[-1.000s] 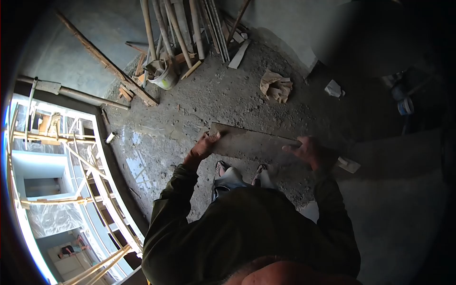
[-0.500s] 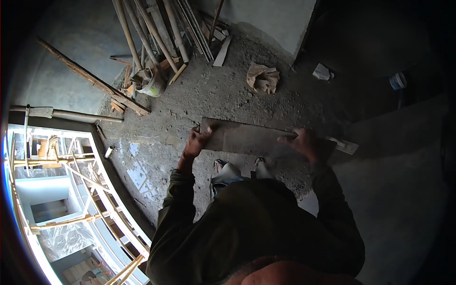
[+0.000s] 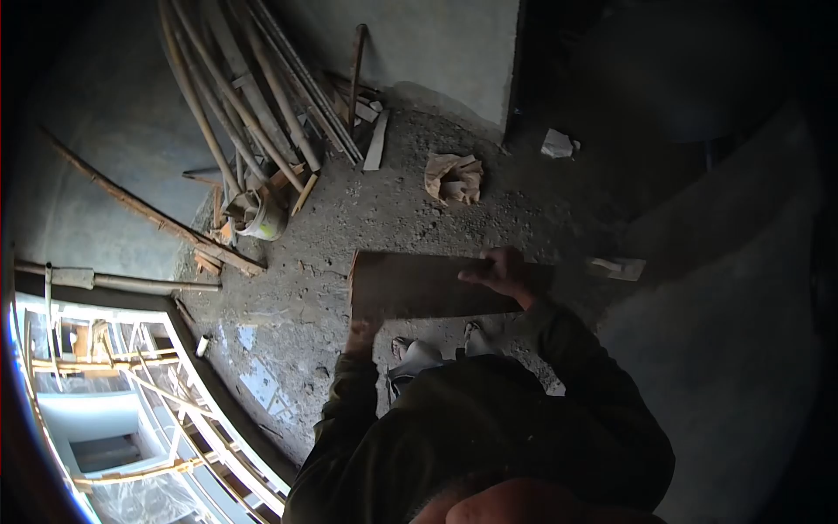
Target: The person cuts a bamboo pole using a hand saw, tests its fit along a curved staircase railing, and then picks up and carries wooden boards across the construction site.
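A long, flat, rectangular brown board [image 3: 410,284] is held in front of my body, above the floor and my feet. My left hand [image 3: 362,332] is at its near left corner, closed on the edge, with most of its fingers hidden by the board. Farther right, my right hand [image 3: 504,272] grips the board with its thumb stretched over the upper face. The board's right end lies in deep shadow. Just beyond that end, a pale flat piece [image 3: 621,267] shows on the right.
Wooden poles [image 3: 236,96] lean at the back left by a dirty bucket [image 3: 260,217]. Ahead lies a crumpled brown paper bag [image 3: 454,179], with a white lump [image 3: 559,144] to its right. A window opening [image 3: 113,393] with bamboo scaffolding is on the left. The floor [image 3: 340,210] is rough and littered.
The board has tilted so its broad brown face shows more. My left hand has shifted from its upper left corner to the near left corner. My right hand has moved left.
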`<move>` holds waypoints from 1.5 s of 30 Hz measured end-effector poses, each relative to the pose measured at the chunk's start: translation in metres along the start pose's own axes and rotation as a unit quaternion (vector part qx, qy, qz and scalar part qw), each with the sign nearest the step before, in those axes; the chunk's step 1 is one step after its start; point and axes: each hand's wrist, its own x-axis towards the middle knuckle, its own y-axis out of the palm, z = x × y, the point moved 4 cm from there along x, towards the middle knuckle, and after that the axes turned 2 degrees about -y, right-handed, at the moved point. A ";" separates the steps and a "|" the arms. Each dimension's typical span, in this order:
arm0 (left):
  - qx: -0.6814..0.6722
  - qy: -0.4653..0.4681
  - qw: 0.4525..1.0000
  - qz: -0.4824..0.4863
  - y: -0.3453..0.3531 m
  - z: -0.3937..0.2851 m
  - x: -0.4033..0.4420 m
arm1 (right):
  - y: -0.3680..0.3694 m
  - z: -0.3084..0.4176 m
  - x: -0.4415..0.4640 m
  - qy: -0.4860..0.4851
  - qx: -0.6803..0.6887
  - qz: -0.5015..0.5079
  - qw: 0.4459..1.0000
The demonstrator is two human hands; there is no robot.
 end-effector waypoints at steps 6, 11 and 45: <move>0.142 0.114 0.958 -0.221 -0.161 -0.042 0.001 | -0.054 -0.103 -0.027 0.253 -0.013 -0.109 0.961; 0.078 0.106 0.963 -0.236 -0.010 -0.089 -0.002 | -0.059 -0.113 -0.040 0.302 0.103 -0.202 0.926; -0.190 0.091 0.975 0.068 0.311 -0.097 0.098 | -0.071 -0.113 -0.116 0.189 0.469 -0.350 0.788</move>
